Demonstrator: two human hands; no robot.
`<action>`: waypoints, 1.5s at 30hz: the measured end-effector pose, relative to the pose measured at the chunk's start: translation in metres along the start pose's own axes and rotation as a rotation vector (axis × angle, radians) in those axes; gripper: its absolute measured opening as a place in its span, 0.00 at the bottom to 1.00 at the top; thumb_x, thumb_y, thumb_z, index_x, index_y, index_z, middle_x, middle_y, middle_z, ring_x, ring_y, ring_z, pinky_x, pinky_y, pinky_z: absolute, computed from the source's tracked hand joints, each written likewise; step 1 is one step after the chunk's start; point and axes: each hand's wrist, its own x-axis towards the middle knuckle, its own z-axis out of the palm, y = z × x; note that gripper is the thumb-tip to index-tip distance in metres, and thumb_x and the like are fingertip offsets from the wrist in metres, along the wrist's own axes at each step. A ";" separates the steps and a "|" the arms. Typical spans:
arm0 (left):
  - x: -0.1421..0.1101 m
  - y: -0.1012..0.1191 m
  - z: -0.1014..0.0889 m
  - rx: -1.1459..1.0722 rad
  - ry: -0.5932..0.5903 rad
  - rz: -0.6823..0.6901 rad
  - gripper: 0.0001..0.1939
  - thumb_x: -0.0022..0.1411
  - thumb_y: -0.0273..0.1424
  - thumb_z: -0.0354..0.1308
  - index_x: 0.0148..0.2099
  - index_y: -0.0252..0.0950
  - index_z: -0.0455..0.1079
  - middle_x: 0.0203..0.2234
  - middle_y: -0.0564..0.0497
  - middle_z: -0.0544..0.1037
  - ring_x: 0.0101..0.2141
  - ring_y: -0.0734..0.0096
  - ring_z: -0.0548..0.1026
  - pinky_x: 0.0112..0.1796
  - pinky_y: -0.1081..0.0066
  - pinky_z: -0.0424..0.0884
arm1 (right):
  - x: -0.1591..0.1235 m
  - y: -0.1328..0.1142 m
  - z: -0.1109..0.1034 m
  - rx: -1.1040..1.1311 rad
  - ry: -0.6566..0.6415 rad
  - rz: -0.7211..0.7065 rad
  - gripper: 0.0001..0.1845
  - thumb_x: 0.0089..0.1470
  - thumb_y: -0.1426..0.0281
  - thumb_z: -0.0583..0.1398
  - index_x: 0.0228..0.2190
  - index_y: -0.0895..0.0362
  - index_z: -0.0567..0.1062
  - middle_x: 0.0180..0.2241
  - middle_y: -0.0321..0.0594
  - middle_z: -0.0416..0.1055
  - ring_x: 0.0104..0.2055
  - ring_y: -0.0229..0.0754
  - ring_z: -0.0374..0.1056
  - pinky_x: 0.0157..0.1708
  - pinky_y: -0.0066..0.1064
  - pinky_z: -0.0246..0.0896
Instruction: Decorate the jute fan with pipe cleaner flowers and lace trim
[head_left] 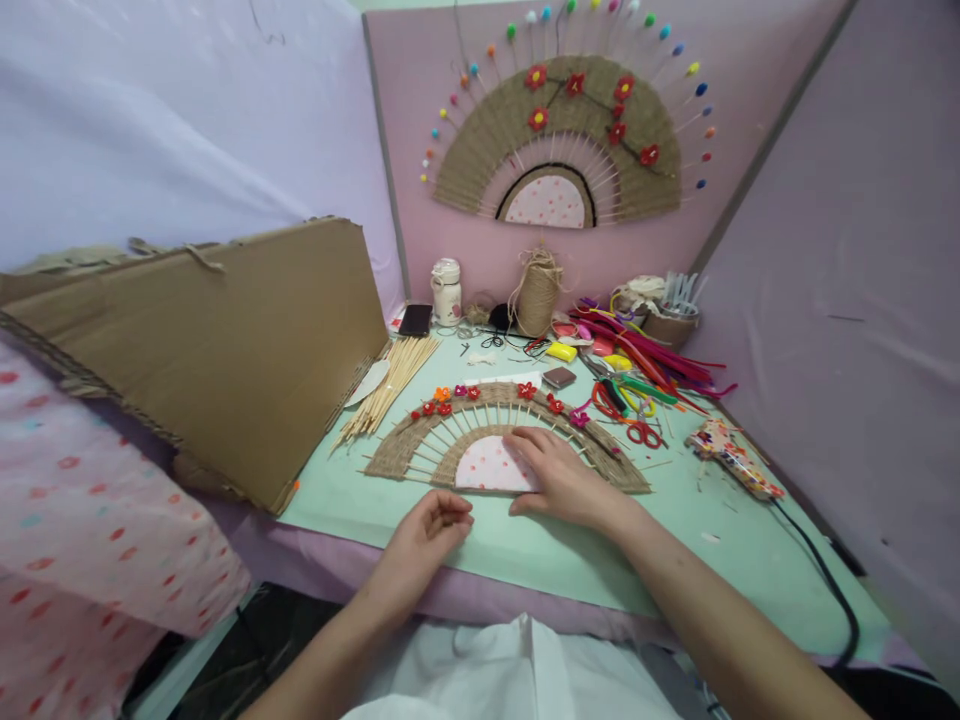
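Fan (484,462) lies partly under the spread right hand (553,475), left hand (427,535) loosely curled nearby.

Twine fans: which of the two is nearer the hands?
The lower fan, lying on the green tabletop: the right hand rests on its spotted centre. The upper fan is on the pink panel behind, untouched.

a strip of pale green rectangular tabletop (499,545) is lying bare between the left hand (435,525) and right hand (559,475); an upright brown cardboard sheet (225,350) is walling off the left, and a floral-patterned corded tool (731,458) is obstructing the right.
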 end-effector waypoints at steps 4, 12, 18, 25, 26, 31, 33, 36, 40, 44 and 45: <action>-0.010 0.000 0.005 -0.399 0.000 -0.173 0.15 0.50 0.25 0.65 0.41 0.35 0.70 0.45 0.42 0.76 0.49 0.61 0.73 0.53 0.66 0.65 | 0.002 0.002 0.000 -0.054 0.028 -0.050 0.39 0.46 0.56 0.65 0.56 0.56 0.62 0.57 0.51 0.61 0.58 0.54 0.56 0.56 0.46 0.53; 0.031 0.008 0.013 -0.811 -0.004 -0.262 0.07 0.59 0.26 0.57 0.42 0.33 0.69 0.43 0.42 0.78 0.48 0.61 0.74 0.55 0.59 0.65 | -0.001 -0.002 -0.005 -0.062 0.084 -0.054 0.31 0.51 0.59 0.61 0.55 0.57 0.64 0.56 0.51 0.62 0.57 0.53 0.59 0.55 0.45 0.56; 0.050 0.011 0.033 -0.847 0.121 -0.266 0.12 0.59 0.18 0.54 0.45 0.30 0.69 0.41 0.41 0.79 0.44 0.61 0.77 0.51 0.55 0.71 | -0.006 -0.007 -0.009 -0.032 0.099 -0.037 0.35 0.50 0.56 0.62 0.57 0.55 0.63 0.57 0.52 0.61 0.58 0.55 0.57 0.56 0.48 0.55; 0.026 0.002 0.029 -0.818 0.081 -0.171 0.09 0.57 0.17 0.55 0.41 0.29 0.70 0.40 0.39 0.79 0.44 0.59 0.77 0.50 0.56 0.71 | 0.032 -0.010 -0.074 0.107 0.276 -0.081 0.20 0.58 0.60 0.56 0.50 0.53 0.70 0.50 0.47 0.68 0.53 0.48 0.64 0.53 0.42 0.58; 0.025 0.001 0.028 -0.816 0.089 -0.179 0.08 0.57 0.17 0.55 0.39 0.29 0.70 0.39 0.39 0.79 0.43 0.59 0.77 0.50 0.56 0.71 | 0.049 -0.009 -0.082 0.114 0.290 -0.073 0.17 0.58 0.63 0.57 0.47 0.54 0.72 0.47 0.47 0.71 0.50 0.47 0.66 0.51 0.41 0.60; 0.026 0.002 0.028 -0.812 0.119 -0.290 0.07 0.59 0.17 0.54 0.40 0.26 0.69 0.39 0.36 0.79 0.41 0.61 0.78 0.50 0.59 0.72 | 0.143 0.006 -0.081 0.153 0.034 -0.017 0.10 0.53 0.72 0.60 0.38 0.59 0.78 0.40 0.43 0.76 0.41 0.42 0.71 0.43 0.30 0.62; 0.028 0.006 0.025 -0.826 0.124 -0.327 0.08 0.59 0.17 0.52 0.41 0.26 0.69 0.39 0.37 0.79 0.41 0.64 0.78 0.50 0.62 0.72 | 0.170 0.012 -0.065 0.153 -0.119 0.011 0.10 0.51 0.75 0.61 0.36 0.59 0.79 0.38 0.42 0.77 0.39 0.40 0.71 0.41 0.28 0.62; 0.025 0.009 0.010 -0.795 0.040 -0.406 0.06 0.60 0.21 0.54 0.41 0.27 0.69 0.38 0.38 0.79 0.40 0.64 0.79 0.49 0.64 0.71 | 0.192 0.021 -0.036 0.155 -0.208 0.031 0.11 0.47 0.78 0.62 0.34 0.59 0.80 0.36 0.40 0.78 0.35 0.39 0.71 0.38 0.27 0.62; 0.003 0.008 -0.020 -0.608 -0.270 -0.517 0.14 0.57 0.31 0.59 0.43 0.27 0.71 0.44 0.32 0.77 0.45 0.55 0.77 0.49 0.63 0.70 | 0.203 0.032 -0.010 0.162 -0.280 0.042 0.12 0.45 0.76 0.63 0.35 0.59 0.80 0.34 0.39 0.79 0.32 0.37 0.71 0.35 0.25 0.62; -0.014 0.030 -0.038 -0.145 -0.446 -0.339 0.16 0.53 0.35 0.63 0.43 0.32 0.75 0.41 0.36 0.79 0.38 0.59 0.79 0.41 0.66 0.72 | 0.209 0.037 0.000 0.161 -0.338 0.032 0.10 0.45 0.74 0.63 0.34 0.58 0.80 0.32 0.38 0.79 0.31 0.36 0.70 0.34 0.23 0.61; -0.010 0.041 -0.040 0.000 -0.438 -0.202 0.14 0.53 0.35 0.64 0.41 0.33 0.76 0.38 0.39 0.80 0.36 0.61 0.78 0.40 0.67 0.71 | 0.210 0.038 0.001 0.159 -0.350 0.027 0.10 0.44 0.74 0.64 0.33 0.58 0.81 0.31 0.37 0.79 0.31 0.36 0.70 0.33 0.23 0.60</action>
